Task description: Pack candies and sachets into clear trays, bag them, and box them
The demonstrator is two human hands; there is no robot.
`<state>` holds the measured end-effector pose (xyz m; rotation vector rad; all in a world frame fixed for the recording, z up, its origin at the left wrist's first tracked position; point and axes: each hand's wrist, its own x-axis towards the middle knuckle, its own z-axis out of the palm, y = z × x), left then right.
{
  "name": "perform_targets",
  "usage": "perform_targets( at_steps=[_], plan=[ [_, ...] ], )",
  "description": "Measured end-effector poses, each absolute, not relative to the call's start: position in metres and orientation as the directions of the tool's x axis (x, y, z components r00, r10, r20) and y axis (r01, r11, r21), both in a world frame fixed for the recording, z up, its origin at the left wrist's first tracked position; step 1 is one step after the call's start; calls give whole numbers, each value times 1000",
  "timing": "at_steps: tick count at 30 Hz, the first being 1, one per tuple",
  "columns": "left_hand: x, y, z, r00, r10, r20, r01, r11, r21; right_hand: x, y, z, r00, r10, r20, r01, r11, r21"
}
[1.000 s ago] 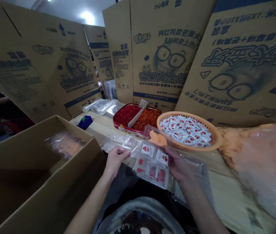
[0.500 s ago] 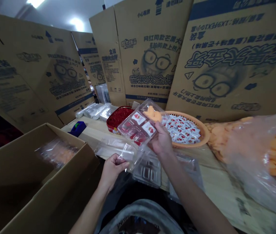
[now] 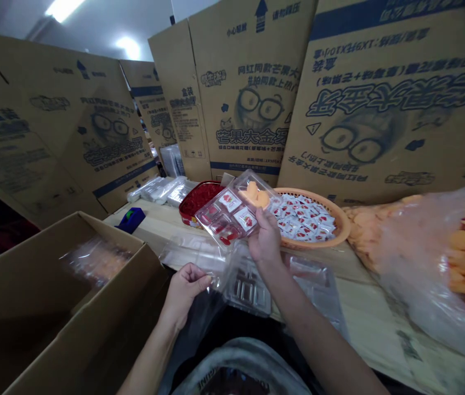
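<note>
My right hand [image 3: 264,239] grips a filled clear plastic tray [image 3: 232,215] and holds it up above the wooden table; the tray carries red pieces, small white sachets and orange chips in its compartments. My left hand [image 3: 186,289] pinches the edge of a clear plastic bag [image 3: 199,258] at the table's near edge. An empty clear tray [image 3: 249,288] lies on the table below my right wrist.
An orange basket [image 3: 337,219] of white sachets and a red tin [image 3: 195,200] of red bits stand behind. A big bag of orange chips [image 3: 442,258] lies right. An open cardboard box [image 3: 63,307] sits left. Printed cartons [image 3: 257,88] wall the back.
My right hand lifted the filled tray off the table and up toward the basket. My left hand kept its hold on the clear bag and drew slightly nearer.
</note>
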<state>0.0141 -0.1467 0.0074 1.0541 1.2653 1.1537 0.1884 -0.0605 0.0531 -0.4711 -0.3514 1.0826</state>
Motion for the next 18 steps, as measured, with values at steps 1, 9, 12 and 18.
perform_targets(
  at_steps=[1,9,12,18],
  plan=[
    [14,-147,8,-52,989,-139,-57,136,989,187,-62,53,428,902,55,-753,390,-530],
    [11,-143,15,-217,967,-131,-146,100,984,187,-71,47,318,944,85,-776,311,-549],
    [8,-143,16,-234,964,-127,-156,92,983,192,-72,43,247,963,105,-775,262,-575],
    [9,-145,24,-186,967,-173,-189,138,972,197,-74,43,128,983,130,-720,182,-670]
  ],
)
